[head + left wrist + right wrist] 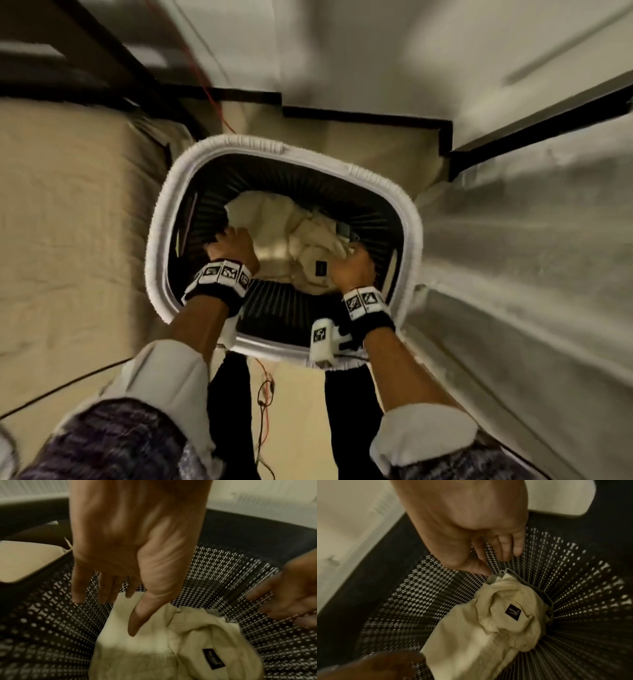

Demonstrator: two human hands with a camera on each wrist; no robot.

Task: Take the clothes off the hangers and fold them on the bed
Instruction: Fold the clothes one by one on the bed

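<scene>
At the left of the head view lies the bed (68, 222), its tan sheet wrinkled, and just beside it stands a laundry basket (164, 212) with a white rim and dark perforated walls. Both hands are reaching down inside it. The left hand (233, 248) is at the basket's left inner side; in the left wrist view its fingers (106, 588) hang fairly straight and slightly spread close to the mesh wall, with the thumb pointing down onto the cream shirt (154, 649), and they are not closed around any fabric. That shirt lies crumpled in the bottom of the basket, a small dark label (513, 612) showing at its collar, and a strip of grey cloth (537, 588) sits along its far edge against the wall. The right hand (352, 269) is at the basket's right side, over the shirt's collar end; in the right wrist view its fingers (510, 545) are loosely curled and pointing down, the thumb tip close above the grey cloth, and whether it actually touches the fabric cannot be told through the blur
</scene>
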